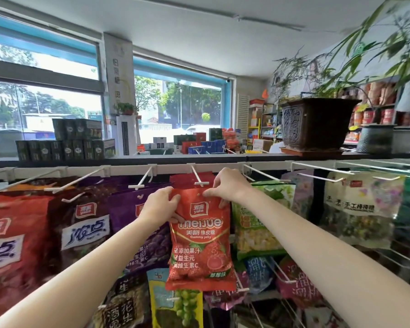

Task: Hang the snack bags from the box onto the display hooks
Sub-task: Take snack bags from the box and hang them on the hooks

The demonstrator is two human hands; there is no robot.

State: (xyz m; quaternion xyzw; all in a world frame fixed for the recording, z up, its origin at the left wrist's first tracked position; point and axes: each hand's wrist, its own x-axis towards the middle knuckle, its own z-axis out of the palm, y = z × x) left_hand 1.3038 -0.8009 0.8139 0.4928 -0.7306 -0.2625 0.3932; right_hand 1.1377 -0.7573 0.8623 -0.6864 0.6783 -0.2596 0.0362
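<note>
Both hands are up at the rack. The left hand [160, 204] pinches the top left corner of the red gummy bag [200, 235], the right hand [227, 185] pinches the top right edge, stretching the header flat, likely so its punched hole lines up with the white hook [199, 178] just above. The bag isn't on the hook yet, hanging between purple bags [128, 209] and green bags [258, 223].
</note>
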